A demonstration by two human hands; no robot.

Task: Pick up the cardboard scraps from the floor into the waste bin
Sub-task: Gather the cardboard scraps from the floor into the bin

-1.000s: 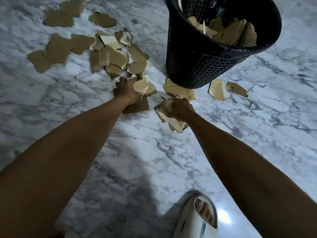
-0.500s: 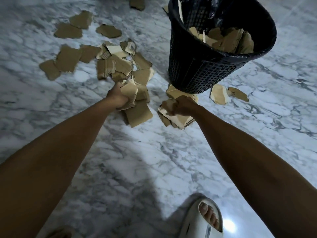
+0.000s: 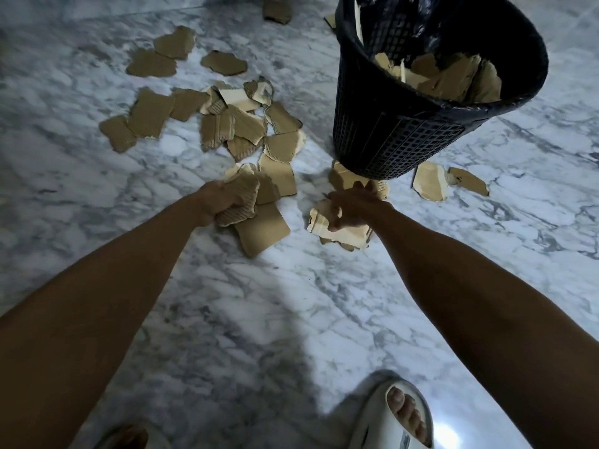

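Cardboard scraps [image 3: 223, 124] are lying across the floor [image 3: 259, 303], left of the waste bin [image 3: 398, 137]. Left hand [image 3: 220, 202] is gripping a wad of scraps [image 3: 240, 202]; right hand [image 3: 353, 209] is clutching a torn stack [image 3: 343, 234], its fingers partly hiding it.

Cardboard scraps [image 3: 223, 124] left of waste bin [image 3: 402, 137]

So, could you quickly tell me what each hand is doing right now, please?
Left hand: closed on a bunch of cardboard scraps.
Right hand: closed on pale cardboard pieces near the waste bin.
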